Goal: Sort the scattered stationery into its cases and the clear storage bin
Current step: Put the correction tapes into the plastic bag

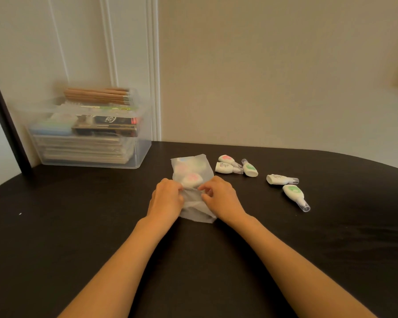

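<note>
Two hands work at a frosted plastic pouch (191,180) lying flat on the black table (78,226). The left hand (166,198) pinches the pouch's left edge with curled fingers, and the right hand (221,198) pinches its right edge the same way, the pouch's open end lying between the wrists. Inside the pouch, just beyond the fingertips, sits a white correction tape with a pink label (191,180), and fainter pink, green and blue shapes show through farther in. Five more correction tapes lie loose to the right of the pouch: a cluster of three (237,166) just beside it and a pair (285,187) farther right. Left of the pouch and beyond it, against the wall, stands the clear storage bin (87,134), packed with flat packets and boxes, a bundle of wooden pencils (97,96) resting on top.
</note>
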Available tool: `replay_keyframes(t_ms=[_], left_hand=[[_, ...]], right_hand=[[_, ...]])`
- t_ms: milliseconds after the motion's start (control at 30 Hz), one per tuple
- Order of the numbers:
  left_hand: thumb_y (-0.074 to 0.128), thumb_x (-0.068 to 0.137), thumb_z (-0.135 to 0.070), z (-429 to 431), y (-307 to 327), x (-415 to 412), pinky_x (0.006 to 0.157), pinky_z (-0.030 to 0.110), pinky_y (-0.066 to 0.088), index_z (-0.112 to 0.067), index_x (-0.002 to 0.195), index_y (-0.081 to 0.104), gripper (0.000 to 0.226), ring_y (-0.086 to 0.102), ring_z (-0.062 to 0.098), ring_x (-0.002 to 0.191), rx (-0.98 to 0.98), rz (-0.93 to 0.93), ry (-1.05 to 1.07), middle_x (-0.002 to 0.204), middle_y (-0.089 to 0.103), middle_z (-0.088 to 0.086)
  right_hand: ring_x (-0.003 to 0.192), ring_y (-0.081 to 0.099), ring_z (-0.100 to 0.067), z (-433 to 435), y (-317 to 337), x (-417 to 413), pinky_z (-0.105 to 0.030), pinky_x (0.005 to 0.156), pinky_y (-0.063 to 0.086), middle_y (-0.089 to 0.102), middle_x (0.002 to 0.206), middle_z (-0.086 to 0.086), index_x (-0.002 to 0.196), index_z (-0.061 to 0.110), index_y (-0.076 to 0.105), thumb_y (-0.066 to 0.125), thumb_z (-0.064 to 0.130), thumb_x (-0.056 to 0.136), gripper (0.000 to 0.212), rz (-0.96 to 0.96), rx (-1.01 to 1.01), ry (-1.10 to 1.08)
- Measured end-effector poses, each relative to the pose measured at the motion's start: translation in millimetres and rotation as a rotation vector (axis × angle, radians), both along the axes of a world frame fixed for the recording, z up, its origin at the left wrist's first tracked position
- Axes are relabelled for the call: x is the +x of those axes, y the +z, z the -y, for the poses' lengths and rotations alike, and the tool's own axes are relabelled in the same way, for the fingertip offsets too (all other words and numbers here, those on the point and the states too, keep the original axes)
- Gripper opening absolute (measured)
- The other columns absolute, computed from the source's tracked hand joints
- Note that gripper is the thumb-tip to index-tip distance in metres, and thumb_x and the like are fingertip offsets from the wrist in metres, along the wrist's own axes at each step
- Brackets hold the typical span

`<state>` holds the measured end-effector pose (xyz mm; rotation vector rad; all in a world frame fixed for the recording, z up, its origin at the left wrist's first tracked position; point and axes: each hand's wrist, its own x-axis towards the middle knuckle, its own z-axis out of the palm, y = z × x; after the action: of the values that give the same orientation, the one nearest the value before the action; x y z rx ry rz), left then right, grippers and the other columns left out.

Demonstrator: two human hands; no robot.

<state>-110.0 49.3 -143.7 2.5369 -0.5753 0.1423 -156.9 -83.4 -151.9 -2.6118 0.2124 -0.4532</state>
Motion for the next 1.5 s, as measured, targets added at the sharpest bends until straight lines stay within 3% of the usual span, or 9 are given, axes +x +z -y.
replay_keyframes(t_ms=[167,300,400,600,767,1000,1167,1333,1500], left_hand=[[0.049,0.091,-0.012,5,2,7,0.075,0.026,0.04,-0.007,0.111,0.061,0.024,0.05,0.021,0.093,0.014,-0.061,-0.043,0.113,0.048,0.008],[0.052,0.091,-0.018,-2,2,17,0.078,0.036,0.049,-0.009,0.106,0.056,0.018,0.059,0.027,0.093,-0.37,-0.122,0.194,0.11,0.055,0.01],[0.058,0.089,-0.035,-3,3,28,0.072,0.033,0.048,-0.003,0.115,0.052,0.042,0.06,0.029,0.096,-0.307,-0.225,0.253,0.118,0.053,0.016],[0.069,0.081,-0.039,7,16,31,0.034,0.021,0.041,-0.008,0.078,0.046,0.039,0.058,0.018,0.047,-0.1,-0.388,0.135,0.091,0.06,0.014],[0.064,0.087,-0.033,8,15,31,0.038,0.021,0.043,-0.006,0.076,0.052,0.031,0.055,0.016,0.042,-0.027,-0.36,0.075,0.065,0.06,0.01],[0.046,0.094,-0.018,10,8,37,0.039,0.019,0.037,-0.012,0.064,0.041,0.031,0.048,0.014,0.033,-0.158,-0.331,0.003,0.049,0.051,0.006],[0.05,0.086,-0.02,12,8,35,0.042,0.021,0.037,-0.011,0.057,0.05,0.03,0.053,0.022,0.045,-0.188,-0.295,-0.016,0.054,0.054,0.008],[0.051,0.081,-0.063,16,5,42,0.069,0.033,0.04,-0.009,0.096,0.056,0.057,0.057,0.028,0.096,-0.034,-0.166,0.186,0.093,0.057,0.007],[0.06,0.083,-0.048,24,-7,51,0.079,0.038,0.043,0.004,0.102,0.061,0.056,0.058,0.035,0.098,-0.048,-0.195,0.088,0.104,0.064,0.021]], right_hand=[[0.093,0.057,-0.017,1,-1,1,-0.028,0.084,0.047,0.055,0.111,-0.004,0.114,0.016,0.066,0.055,0.017,0.092,0.025,-0.01,-0.007,0.011],[0.087,0.057,-0.016,5,6,-5,-0.025,0.076,0.047,0.061,0.099,-0.004,0.082,0.013,0.071,0.048,0.002,0.086,0.026,0.007,0.28,-0.065],[0.076,0.054,-0.013,6,11,-11,-0.024,0.071,0.046,0.063,0.08,-0.007,0.06,0.01,0.066,0.042,-0.009,0.075,0.034,0.041,0.526,-0.073],[0.08,0.049,-0.006,7,9,-6,-0.019,0.073,0.04,0.06,0.089,0.001,0.072,0.013,0.069,0.045,-0.005,0.079,0.031,0.124,0.562,-0.09],[0.093,0.052,-0.009,9,7,3,-0.03,0.091,0.045,0.062,0.102,-0.001,0.075,0.016,0.071,0.045,-0.004,0.081,0.033,0.075,0.564,-0.07],[0.103,0.056,-0.015,10,9,3,-0.032,0.09,0.049,0.065,0.095,0.001,0.079,0.014,0.073,0.051,0.002,0.086,0.026,0.081,0.658,-0.019],[0.084,0.055,-0.007,12,8,3,-0.018,0.075,0.046,0.067,0.093,-0.009,0.078,0.012,0.072,0.047,-0.004,0.082,0.03,0.09,0.657,-0.07],[0.098,0.049,-0.009,11,3,5,-0.025,0.087,0.041,0.057,0.1,0.007,0.084,0.012,0.073,0.041,-0.002,0.086,0.034,0.104,0.47,-0.101],[0.102,0.051,-0.014,16,-1,12,-0.031,0.093,0.044,0.061,0.115,-0.001,0.102,0.013,0.07,0.045,0.001,0.087,0.032,0.043,0.49,-0.14]])
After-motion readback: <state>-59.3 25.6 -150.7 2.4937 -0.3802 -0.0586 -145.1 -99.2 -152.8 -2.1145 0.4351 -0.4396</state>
